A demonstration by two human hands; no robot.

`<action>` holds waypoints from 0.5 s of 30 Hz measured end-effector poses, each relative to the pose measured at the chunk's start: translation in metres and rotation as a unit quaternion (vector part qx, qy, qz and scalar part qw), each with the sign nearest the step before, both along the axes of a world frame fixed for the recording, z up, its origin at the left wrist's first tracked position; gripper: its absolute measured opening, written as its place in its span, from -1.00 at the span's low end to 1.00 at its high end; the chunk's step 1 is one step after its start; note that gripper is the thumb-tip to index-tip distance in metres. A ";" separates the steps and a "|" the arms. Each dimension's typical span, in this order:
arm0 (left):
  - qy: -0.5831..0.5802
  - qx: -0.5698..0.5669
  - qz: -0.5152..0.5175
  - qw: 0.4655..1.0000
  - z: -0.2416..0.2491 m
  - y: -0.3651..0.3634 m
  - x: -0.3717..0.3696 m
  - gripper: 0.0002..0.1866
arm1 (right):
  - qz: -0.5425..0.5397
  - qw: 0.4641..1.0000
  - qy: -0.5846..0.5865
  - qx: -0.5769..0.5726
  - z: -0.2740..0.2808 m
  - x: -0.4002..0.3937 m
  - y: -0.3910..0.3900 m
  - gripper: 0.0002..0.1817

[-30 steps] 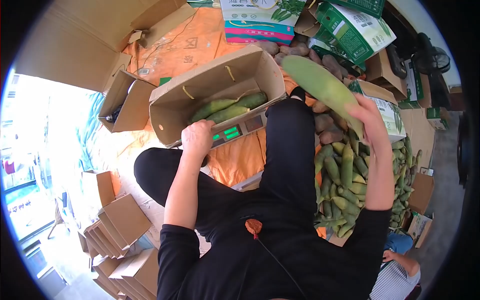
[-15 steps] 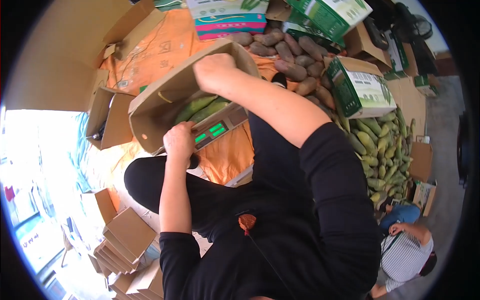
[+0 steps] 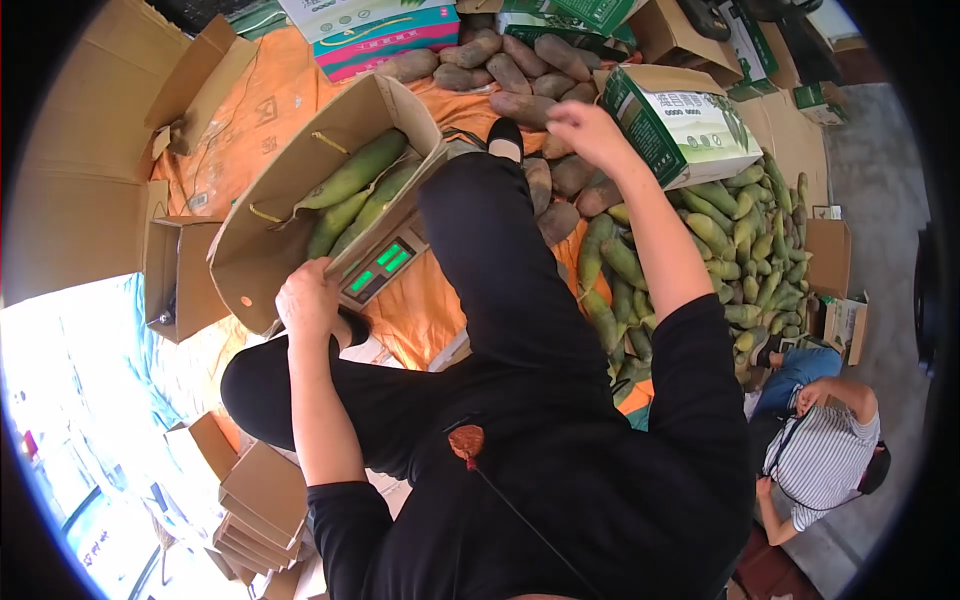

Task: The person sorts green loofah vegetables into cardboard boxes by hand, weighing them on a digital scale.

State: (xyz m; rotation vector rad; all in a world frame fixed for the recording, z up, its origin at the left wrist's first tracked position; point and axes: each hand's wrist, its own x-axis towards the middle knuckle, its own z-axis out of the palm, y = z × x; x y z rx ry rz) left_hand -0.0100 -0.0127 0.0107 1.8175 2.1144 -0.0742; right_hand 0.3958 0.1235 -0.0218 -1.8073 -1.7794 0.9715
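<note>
- sitting on the floor, a person in black rests the left hand (image 3: 308,298) on the near rim of an open cardboard box (image 3: 262,262), fingers curled over the edge in a narrow grip on the cardboard.
- green corn ears (image 3: 352,190) lie inside the box, long axes running along its length, up and away from the left hand toward the far end.
- the box sits on a scale (image 3: 382,262) with a lit green display, just beside the left hand.
- the right hand (image 3: 583,124) hangs out past the knee, above the sweet potatoes (image 3: 520,75), loosely closed; nothing can be seen in its grip.
- a heap of loose corn (image 3: 735,250) lies on the floor below and to the right of that hand, which is the nearer hand to it; ears point every way.
- the person's own bent leg (image 3: 490,270) lies between the right hand and the box.
- a green printed carton (image 3: 690,125) stands just right of the right hand, at the top of the heap.
- flat and folded boxes (image 3: 255,505) are stacked at lower left; another person in a striped shirt (image 3: 825,455) crouches at lower right, well apart.
</note>
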 end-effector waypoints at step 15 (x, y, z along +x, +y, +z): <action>-0.019 0.011 0.014 1.000 -0.004 -0.002 -0.001 -0.82 | -0.066 0.905 -0.386 -0.168 -0.179 0.112 -0.189 -0.46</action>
